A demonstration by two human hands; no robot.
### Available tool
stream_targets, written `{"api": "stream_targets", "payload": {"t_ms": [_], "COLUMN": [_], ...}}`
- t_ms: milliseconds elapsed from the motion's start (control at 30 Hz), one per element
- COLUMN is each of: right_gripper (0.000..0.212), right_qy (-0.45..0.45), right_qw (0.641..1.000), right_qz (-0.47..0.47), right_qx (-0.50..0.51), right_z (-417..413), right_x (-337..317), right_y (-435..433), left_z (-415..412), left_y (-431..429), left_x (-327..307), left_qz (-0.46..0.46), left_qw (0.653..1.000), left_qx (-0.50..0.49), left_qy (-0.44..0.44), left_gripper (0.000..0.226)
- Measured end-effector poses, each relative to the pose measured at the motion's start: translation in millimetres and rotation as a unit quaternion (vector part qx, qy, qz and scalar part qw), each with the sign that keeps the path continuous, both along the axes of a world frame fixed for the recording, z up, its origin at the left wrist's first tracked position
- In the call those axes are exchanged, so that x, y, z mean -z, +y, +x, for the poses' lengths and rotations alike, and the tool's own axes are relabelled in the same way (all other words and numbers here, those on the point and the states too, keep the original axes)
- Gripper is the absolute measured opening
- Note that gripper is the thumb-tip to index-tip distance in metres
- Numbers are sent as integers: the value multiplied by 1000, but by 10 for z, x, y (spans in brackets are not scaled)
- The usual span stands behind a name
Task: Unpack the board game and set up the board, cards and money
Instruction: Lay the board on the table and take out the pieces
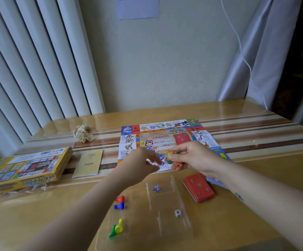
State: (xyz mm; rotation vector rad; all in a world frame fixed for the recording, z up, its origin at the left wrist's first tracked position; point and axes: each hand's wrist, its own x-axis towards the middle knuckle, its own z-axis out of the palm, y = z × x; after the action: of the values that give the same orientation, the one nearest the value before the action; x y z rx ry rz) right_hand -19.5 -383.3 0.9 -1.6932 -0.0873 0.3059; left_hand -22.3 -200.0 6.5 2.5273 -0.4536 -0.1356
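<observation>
The right hand (192, 157) pinches some little coloured pieces (177, 163) in its fingertips, just over the flat board (165, 134), and the left hand (139, 164), too blurry to tell if its fingers hold anything, should take one piece slowly.

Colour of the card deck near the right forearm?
Red card deck with pale lettering on top; clearest in the head view.
</observation>
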Motion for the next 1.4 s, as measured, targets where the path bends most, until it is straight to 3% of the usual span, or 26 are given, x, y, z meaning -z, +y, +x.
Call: {"api": "stream_targets", "payload": {"t_ms": [67, 133, 367, 467, 867, 1067, 1400], "right_gripper": [29, 32, 19, 19, 36, 36, 35], "right_qy": [2, 3, 1, 5, 21, 23, 26], "right_qw": [1000, 1000, 1000, 1000, 999, 999, 999], "right_qz": [-9, -20, -21, -8, -5, -4, -5], "right_qx": [7, 9, -4, 7, 35, 34, 34], "right_z": [2, 1, -3, -5, -19, -22, -15], "right_x": [9, 10, 33, 42, 66, 65, 82], "right_y": [-34, -61, -76, -114, -255, -280, -281], "left_z": [-25, -49, 18, 56, 156, 234, 249], "left_y": [-1, -44, -277, -334, -342, -284, -202], "left_x": [52, 108, 127, 122, 113, 150, 229], "left_qz": [179, 291, 467, 500, 471, 384, 309], "left_qw": [979, 945, 841, 808, 827, 893, 929], "left_qx": [93, 142, 203, 235, 271, 225, 190], "left_qy": [-21, -34, -181, -206, -143, -74, -75], "left_gripper": [21, 26, 25, 22, 33, 50, 26]}}
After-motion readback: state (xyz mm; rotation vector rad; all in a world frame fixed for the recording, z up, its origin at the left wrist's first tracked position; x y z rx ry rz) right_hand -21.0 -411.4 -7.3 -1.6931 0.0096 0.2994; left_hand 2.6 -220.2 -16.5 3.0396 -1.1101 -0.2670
